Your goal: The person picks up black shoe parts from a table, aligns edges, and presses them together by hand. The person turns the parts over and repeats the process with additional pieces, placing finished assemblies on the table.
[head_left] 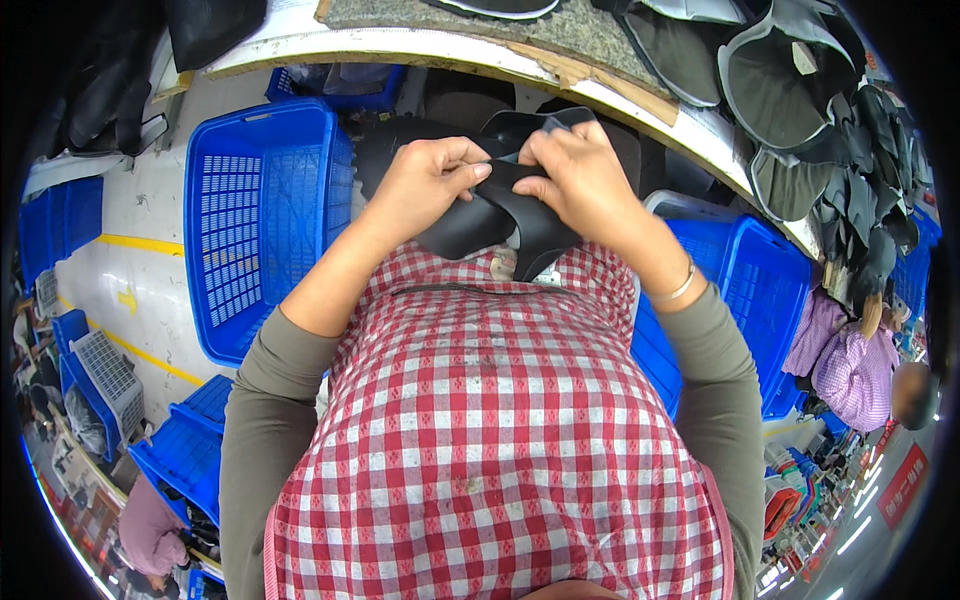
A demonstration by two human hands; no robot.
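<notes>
Risks, judged from this pose: the black leather-like piece (pixel 465 228) could slip on the left side, since only a narrow pinch near its upper edge holds it there. Uneven pull between the hands could crease it or skew its overlapping flaps. The loose lower flaps hang in front of the checked apron (pixel 490 400) and could snag on the cloth; whether they touch it cannot be told.

Position: the piece lies between and below the two hands, short of the tabletop (pixel 400 14) edge. Its top is in the fingers; its flaps droop toward the wearer.

Left hand (pixel 430 178): thumb and forefinger pinched together on the piece. Right hand (pixel 578 172): fingers curled over the upper edge, thumb lying across the near face, gripping the same piece. A small bluish patch by the right fingers is too blurred to identify.

Surroundings: a blue plastic crate (pixel 192 215) stands left of the hands, another blue crate (pixel 775 300) right. Dark pieces with pale edges (pixel 785 85) lie on the tabletop at upper right.
</notes>
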